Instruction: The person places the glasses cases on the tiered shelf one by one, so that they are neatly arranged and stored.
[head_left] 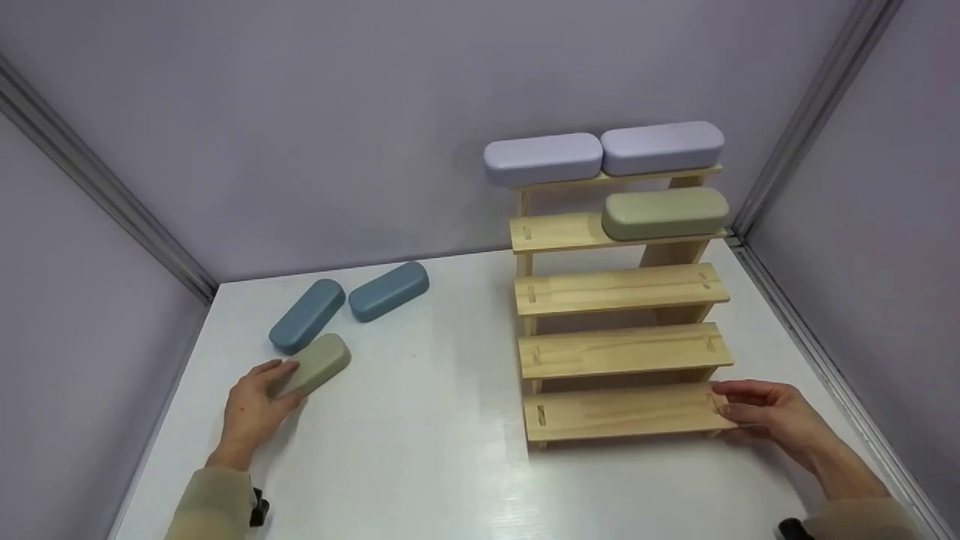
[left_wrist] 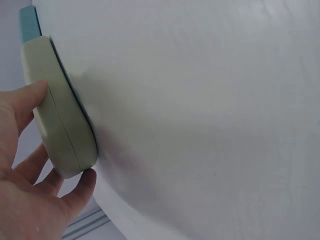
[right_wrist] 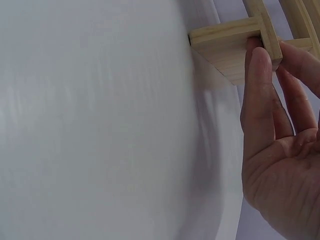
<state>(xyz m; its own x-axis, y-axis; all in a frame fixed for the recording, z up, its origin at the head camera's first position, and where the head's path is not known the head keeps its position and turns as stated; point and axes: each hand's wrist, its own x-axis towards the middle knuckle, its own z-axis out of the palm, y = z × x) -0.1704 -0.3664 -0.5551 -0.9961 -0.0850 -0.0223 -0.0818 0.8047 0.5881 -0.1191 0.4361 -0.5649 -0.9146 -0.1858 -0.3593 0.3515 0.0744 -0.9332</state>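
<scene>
On the left of the table, my left hand (head_left: 255,409) grips a pale green glasses case (head_left: 321,365), thumb on one side and fingers around its near end. The seam along its side shows in the left wrist view, where the case (left_wrist: 62,112) lies close to the tabletop. My right hand (head_left: 787,420) pinches the right end of the lowest step of a wooden stepped rack (head_left: 622,412). In the right wrist view, the thumb is under the board (right_wrist: 272,42) and the fingers are at its other face.
Two blue glasses cases (head_left: 307,315) lie behind the green one. On the rack's top step sit two lilac cases (head_left: 544,157); another green case (head_left: 666,214) sits at the right of the step below. Walls enclose the white table (head_left: 420,450) at the back and sides.
</scene>
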